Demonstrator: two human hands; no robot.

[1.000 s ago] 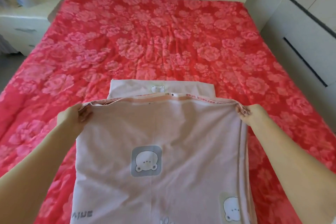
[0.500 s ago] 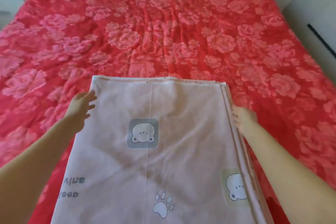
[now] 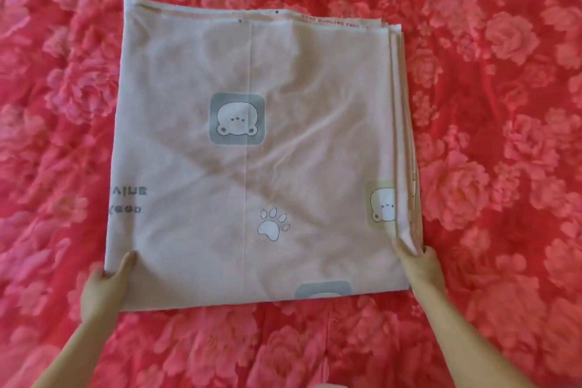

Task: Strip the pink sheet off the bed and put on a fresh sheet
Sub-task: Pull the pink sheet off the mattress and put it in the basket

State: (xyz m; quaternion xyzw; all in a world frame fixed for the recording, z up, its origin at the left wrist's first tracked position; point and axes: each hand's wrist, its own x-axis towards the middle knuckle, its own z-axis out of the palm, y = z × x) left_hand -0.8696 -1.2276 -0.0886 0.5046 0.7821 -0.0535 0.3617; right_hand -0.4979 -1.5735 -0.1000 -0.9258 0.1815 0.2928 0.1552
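Left grip (image 3: 104, 287) clasps the near-left corner of the folded sheet (image 3: 252, 167); right grip (image 3: 420, 271) pinches its layered near-right edge. Red floral bedcover (image 3: 504, 135) spreads beyond all four edges.

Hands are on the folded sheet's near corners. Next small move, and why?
Probably lift both near corners together and carry them toward the far edge. The left hand and right hand each grip a near corner of the folded sheet, lying flat on the red floral cover.
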